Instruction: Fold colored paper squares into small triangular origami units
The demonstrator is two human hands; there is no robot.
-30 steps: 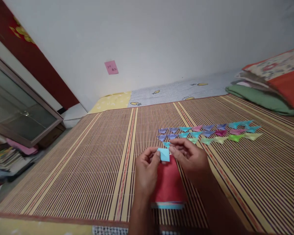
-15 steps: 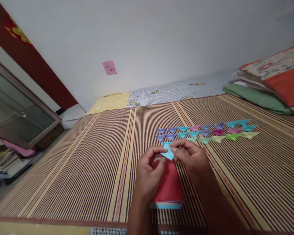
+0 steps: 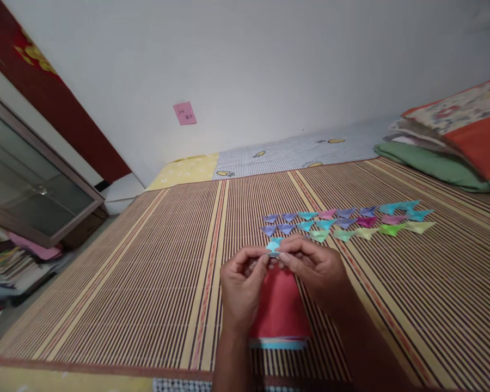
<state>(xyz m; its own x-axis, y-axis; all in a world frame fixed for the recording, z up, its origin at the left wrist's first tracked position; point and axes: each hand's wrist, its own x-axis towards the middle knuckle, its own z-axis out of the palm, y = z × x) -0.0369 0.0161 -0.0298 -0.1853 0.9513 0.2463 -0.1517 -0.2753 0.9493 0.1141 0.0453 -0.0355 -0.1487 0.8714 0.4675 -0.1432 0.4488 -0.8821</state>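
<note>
A small piece of folded light-blue paper (image 3: 273, 247) is pinched between both hands, its lower edge bent toward me. My left hand (image 3: 244, 277) grips its left side with thumb and forefinger. On the right side, my right hand (image 3: 316, 264) pinches it the same way. Just below the fingers lies a stack of coloured paper (image 3: 281, 310), a red sheet on top and blue ones showing at the near edge. Beyond the hands, several small folded paper pieces (image 3: 367, 221) in purple, blue, pink, green and yellow lie in rows.
A striped bamboo mat (image 3: 155, 283) covers the bed. Folded bedding (image 3: 436, 166) and a pillow (image 3: 477, 130) are piled at the far right. A glass-fronted cabinet (image 3: 36, 179) and stacked books (image 3: 8, 267) stand at the left. A pink note (image 3: 185, 113) is on the wall.
The light-blue paper has turned from a flat, diamond-like face to a bent, edge-on view. Both thumbs have come up to its near edge, closer together.
</note>
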